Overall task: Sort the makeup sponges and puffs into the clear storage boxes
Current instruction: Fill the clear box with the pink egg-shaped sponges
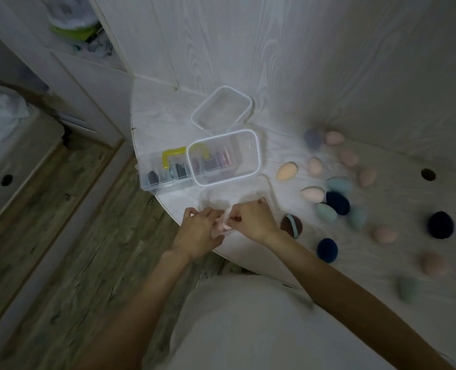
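Note:
Both hands meet at the table's near edge over a clear box (237,198) that is hard to make out. My left hand (199,232) and my right hand (251,218) pinch a small pink sponge (221,227) between them. Beyond them stands a clear box (256,156) with a white rim, on top of a clear organiser (165,172) that has a yellow handle. A second white-rimmed box (221,109) sits further back. Several pink, peach, teal and dark blue sponges and puffs lie scattered to the right, among them a peach sponge (287,170) and a dark blue puff (337,202).
The white wood-grain table (168,116) meets a white wall at the back. Its rounded edge drops to a wooden floor (74,249) on the left. A brown puff with a teal band (291,226) lies just right of my right hand. A cable hole (428,174) is at the far right.

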Motion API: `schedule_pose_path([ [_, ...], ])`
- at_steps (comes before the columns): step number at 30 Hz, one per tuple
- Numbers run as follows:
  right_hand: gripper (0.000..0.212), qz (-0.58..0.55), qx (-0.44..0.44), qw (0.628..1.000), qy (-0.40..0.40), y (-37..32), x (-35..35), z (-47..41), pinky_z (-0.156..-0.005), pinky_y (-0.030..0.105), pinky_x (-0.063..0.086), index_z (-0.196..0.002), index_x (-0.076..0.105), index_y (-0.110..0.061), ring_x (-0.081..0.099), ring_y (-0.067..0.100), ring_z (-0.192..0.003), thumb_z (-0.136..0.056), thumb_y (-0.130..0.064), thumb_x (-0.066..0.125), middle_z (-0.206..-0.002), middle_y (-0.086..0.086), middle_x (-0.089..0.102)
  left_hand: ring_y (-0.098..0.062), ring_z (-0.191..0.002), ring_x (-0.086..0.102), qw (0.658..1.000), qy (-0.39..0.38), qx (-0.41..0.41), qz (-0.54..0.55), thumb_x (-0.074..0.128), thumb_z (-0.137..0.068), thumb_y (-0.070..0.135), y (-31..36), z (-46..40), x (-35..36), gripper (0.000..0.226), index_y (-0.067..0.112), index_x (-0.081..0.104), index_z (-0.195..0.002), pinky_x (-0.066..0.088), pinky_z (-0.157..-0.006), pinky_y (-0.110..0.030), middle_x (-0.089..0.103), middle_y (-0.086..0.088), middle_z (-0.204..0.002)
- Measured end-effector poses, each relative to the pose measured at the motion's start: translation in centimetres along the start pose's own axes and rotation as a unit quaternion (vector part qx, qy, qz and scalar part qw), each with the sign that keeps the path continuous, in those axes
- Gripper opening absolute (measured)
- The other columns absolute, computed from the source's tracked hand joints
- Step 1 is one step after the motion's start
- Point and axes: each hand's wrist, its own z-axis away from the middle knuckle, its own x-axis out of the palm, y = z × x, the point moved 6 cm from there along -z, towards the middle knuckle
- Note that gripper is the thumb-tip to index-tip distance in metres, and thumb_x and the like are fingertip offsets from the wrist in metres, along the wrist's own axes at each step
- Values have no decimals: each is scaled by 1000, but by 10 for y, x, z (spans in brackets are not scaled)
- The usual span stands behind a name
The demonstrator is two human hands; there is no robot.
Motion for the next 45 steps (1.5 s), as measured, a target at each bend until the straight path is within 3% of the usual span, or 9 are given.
schedule_pose_path([
  [5, 23, -111, 0, 993, -34, 12, -13, 8, -85, 35, 48, -90, 71, -14, 61, 15, -81, -92, -27, 52, -88, 0, 71, -19, -116, 47, 999, -12, 33, -22, 53, -86, 43, 4, -5, 7, 51, 28, 43, -135, 21, -91, -33, 53, 5, -132],
  [8, 15, -216, 79, 965, 123, 51, -43, 20, -73, 20, 46, -93, 70, -15, 61, 10, -81, -91, -19, 56, -90, -3, 71, -17, -114, 47, 998, -19, 54, -19, 51, -88, 50, 2, -9, 9, 47, 30, 46, -130, 17, -87, -31, 55, 7, -127],
  [11, 23, -25, 172, 957, 233, 111, -62, 32, -86, 27, 38, -106, 65, -14, 55, 20, -97, -86, -9, 56, -109, 5, 67, -16, -112, 49, 998, -10, 64, -15, 53, -87, 50, 6, -13, 8, 45, 28, 49, -126, 16, -86, -31, 57, 6, -123],
  [17, 55, 198, 186, 957, 106, 158, -55, 27, -94, 42, 33, -134, 45, -16, 45, 35, -108, -82, -17, 60, -122, 18, 54, -15, -110, 48, 998, -29, 57, -9, 54, -84, 54, 6, -13, 8, 48, 28, 47, -123, 15, -85, -30, 56, 7, -121],
  [23, 31, 36, 119, 963, 241, 111, -91, 38, -81, 37, 39, -110, 59, -15, 53, 28, -94, -80, -15, 62, -107, 9, 60, -13, -110, 50, 998, -30, 51, 7, 50, -84, 61, 7, -14, 7, 51, 29, 50, -122, 16, -90, -32, 55, 9, -122],
  [26, 26, -120, 24, 982, 142, 62, -80, 34, -76, 35, 47, -106, 55, -17, 56, 17, -90, -81, -15, 63, -105, -1, 60, -13, -108, 51, 998, -21, 55, 2, 49, -84, 61, 9, -14, 8, 50, 28, 52, -121, 15, -90, -31, 55, 10, -122],
  [33, 22, 62, -36, 992, -107, 30, -23, -2, -65, 33, 41, -105, 53, -16, 57, 26, -84, -84, -18, 60, -103, 5, 57, -18, -108, 52, 999, -15, 32, -16, 49, -85, 57, 12, -11, 9, 48, 26, 52, -123, 26, -89, -34, 56, 5, -122],
  [40, 31, 17, -21, 985, -173, 34, -22, -6, -77, 25, 42, -113, 62, -18, 57, 20, -93, -88, -2, 50, -115, 7, 58, -19, -113, 50, 1000, -8, 23, 16, 55, -85, 48, 15, -11, 6, 51, 23, 49, -129, 31, -95, -31, 53, 1, -127],
  [45, 19, 1, -19, 992, -121, 38, -23, 1, -80, 28, 47, -108, 63, -17, 61, 20, -94, -92, -15, 54, -111, 5, 65, -22, -125, 41, 993, -34, 17, 115, 59, -85, 31, 31, -11, 10, 64, 20, 33, -142, 40, -96, -32, 40, -1, -140],
])
